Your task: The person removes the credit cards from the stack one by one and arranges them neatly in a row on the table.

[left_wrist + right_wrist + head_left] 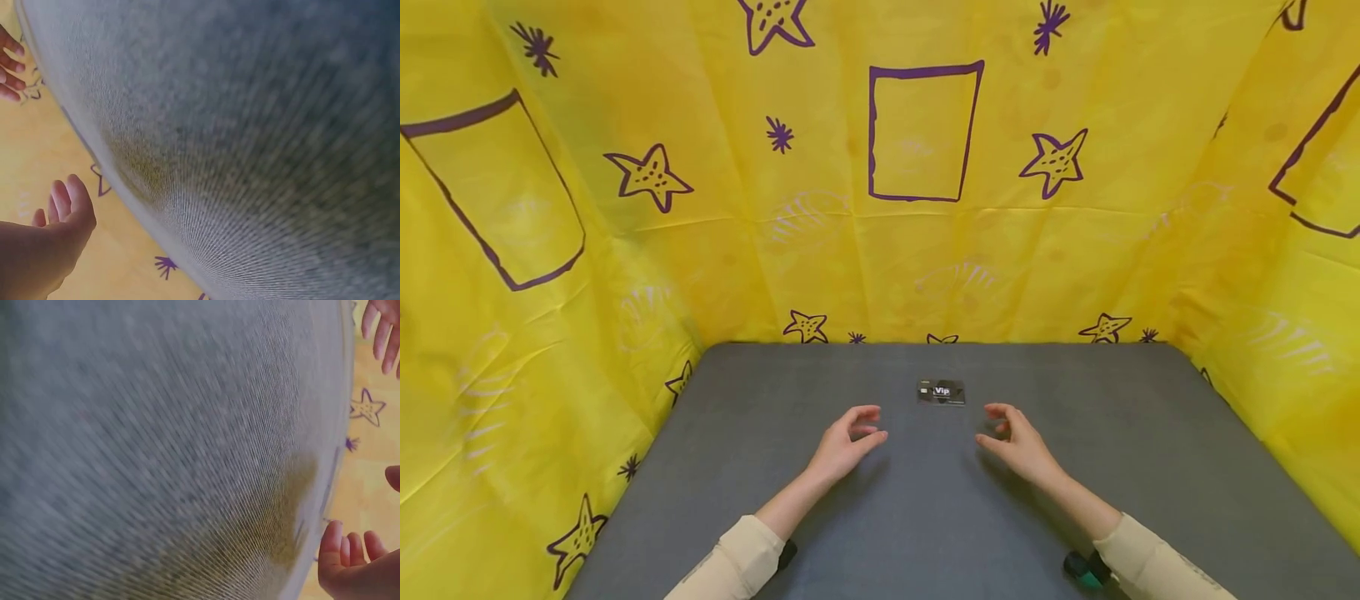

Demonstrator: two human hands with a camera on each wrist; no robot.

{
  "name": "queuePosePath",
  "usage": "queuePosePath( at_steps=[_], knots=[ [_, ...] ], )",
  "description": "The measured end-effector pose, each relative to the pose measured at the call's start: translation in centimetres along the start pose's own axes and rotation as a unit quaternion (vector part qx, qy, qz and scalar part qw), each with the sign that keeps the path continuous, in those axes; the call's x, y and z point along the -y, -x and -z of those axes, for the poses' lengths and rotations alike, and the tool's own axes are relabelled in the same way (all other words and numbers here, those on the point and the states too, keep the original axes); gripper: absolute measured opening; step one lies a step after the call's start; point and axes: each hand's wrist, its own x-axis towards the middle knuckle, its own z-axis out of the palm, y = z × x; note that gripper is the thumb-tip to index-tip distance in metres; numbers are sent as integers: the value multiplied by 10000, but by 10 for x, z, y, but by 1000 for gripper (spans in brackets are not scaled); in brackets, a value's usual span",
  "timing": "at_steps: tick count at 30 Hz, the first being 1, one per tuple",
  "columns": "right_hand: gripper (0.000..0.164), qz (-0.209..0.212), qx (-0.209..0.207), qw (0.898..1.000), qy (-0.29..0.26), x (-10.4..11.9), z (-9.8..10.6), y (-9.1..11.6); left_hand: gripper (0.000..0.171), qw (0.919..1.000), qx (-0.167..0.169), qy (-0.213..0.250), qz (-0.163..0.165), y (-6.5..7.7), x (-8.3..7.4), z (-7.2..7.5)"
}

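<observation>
A dark bank-style card (pixel 941 392) printed "Vip" lies flat on the grey table, a little beyond both hands. On its near left side, my left hand (pixel 847 442) hovers with fingers loosely bent and thumb apart, holding nothing. Facing it from the near right, my right hand (pixel 1018 442) has the same relaxed curve and nothing in its grasp. The left wrist view has the left hand (pixel 62 240) at its lower left edge. Low on the right side of the right wrist view, the right hand (pixel 353 569) appears; the card is out of sight in both wrist views.
The grey table (pixel 925 517) has rounded far corners. Yellow cloth (pixel 820 267) with purple starfish drawings hangs at the back and both sides. Dark straps sit under both cream sleeves, and the right wrist's device (pixel 1082 570) shows some green.
</observation>
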Motion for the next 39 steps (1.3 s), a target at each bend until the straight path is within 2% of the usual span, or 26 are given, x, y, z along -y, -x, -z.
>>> queuePosePath(
  at_steps=[6,10,15,22,27,32,36,39],
  knots=[
    [47,-238,225,9992,-231,1,-6,10,33,9994,257,226,-38,16,-27,4],
    [43,-336,298,9984,-343,2,-11,16,30,9988,454,207,-12,23,-32,4],
    [40,-361,376,9974,-499,3,-14,21,31,9974,673,242,52,27,-31,2],
    [39,-154,633,9948,-788,4,-16,27,32,9941,969,493,59,32,-31,-1],
    [40,29,901,9923,-854,5,-18,32,34,9914,1216,465,95,34,-31,-2],
    [37,175,1016,9912,-832,5,-20,33,38,9911,1281,363,24,34,-29,-4],
    [35,345,1003,9917,-720,5,-20,31,38,9918,1260,190,-34,27,-16,-9],
    [33,419,952,9925,-647,16,-15,30,40,9923,1234,4,-104,17,-1,-14]
  ],
)
